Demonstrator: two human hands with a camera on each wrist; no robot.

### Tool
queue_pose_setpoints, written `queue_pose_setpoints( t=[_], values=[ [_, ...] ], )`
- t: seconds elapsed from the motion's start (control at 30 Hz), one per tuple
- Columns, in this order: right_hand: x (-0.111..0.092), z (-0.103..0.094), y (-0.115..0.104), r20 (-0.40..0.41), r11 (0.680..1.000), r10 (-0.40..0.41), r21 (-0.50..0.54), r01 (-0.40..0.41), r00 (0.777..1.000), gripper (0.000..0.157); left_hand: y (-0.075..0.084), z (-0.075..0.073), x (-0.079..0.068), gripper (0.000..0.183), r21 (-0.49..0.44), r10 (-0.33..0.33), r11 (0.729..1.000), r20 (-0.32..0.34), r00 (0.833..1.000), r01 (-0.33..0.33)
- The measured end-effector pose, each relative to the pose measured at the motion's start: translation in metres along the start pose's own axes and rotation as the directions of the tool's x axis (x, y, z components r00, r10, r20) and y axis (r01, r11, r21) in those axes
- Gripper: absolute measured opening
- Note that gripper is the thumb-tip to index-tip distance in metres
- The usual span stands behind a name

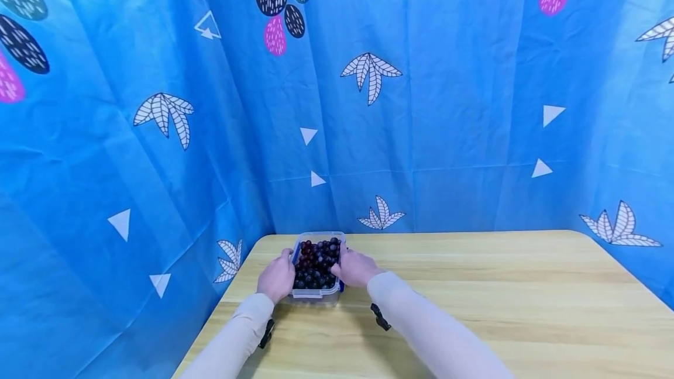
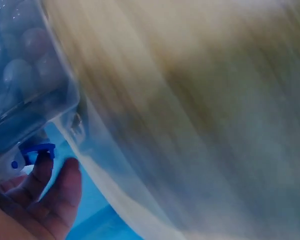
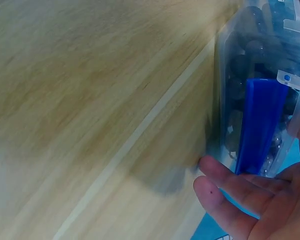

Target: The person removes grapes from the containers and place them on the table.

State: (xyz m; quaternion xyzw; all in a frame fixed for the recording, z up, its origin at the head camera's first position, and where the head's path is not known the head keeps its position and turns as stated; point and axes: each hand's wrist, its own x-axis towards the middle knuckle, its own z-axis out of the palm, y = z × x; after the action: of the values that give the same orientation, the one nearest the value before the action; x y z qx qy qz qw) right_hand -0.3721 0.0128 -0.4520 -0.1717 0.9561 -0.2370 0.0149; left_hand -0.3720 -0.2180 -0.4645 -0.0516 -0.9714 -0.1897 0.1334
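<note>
A clear plastic food container (image 1: pixel 316 293) filled with dark purple and reddish grapes (image 1: pixel 314 262) is near the far left corner of the table. Its top is uncovered. My left hand (image 1: pixel 277 278) grips its left side, with fingertips at a blue latch (image 2: pixel 40 148) in the left wrist view. On the opposite side my right hand (image 1: pixel 357 268) holds the wall, thumb over the rim. In the right wrist view a blue latch (image 3: pixel 262 125) hangs down beside the right fingers (image 3: pixel 235 185). Whether the base touches the table I cannot tell.
The light wooden table (image 1: pixel 474 297) extends to the right and toward me. A blue patterned curtain (image 1: pixel 437 133) hangs close behind it and along the left side. Dark straps are at both wrists.
</note>
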Motion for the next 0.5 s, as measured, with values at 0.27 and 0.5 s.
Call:
queue_pose_setpoints(
  t=[0.27,0.5],
  values=[
    [-0.006,-0.006,0.000,0.020,0.999,-0.032,-0.036,0.032,0.999,0.083,0.005,-0.004,-0.004,0.028,0.084,0.038,0.996,-0.017,0.999,-0.036],
    [-0.019,-0.010,0.007,0.013,0.999,-0.035,-0.023,0.035,0.999,0.081,0.017,-0.001,-0.011,0.023,0.072,0.063,0.995,-0.017,0.998,-0.062]
  ],
)
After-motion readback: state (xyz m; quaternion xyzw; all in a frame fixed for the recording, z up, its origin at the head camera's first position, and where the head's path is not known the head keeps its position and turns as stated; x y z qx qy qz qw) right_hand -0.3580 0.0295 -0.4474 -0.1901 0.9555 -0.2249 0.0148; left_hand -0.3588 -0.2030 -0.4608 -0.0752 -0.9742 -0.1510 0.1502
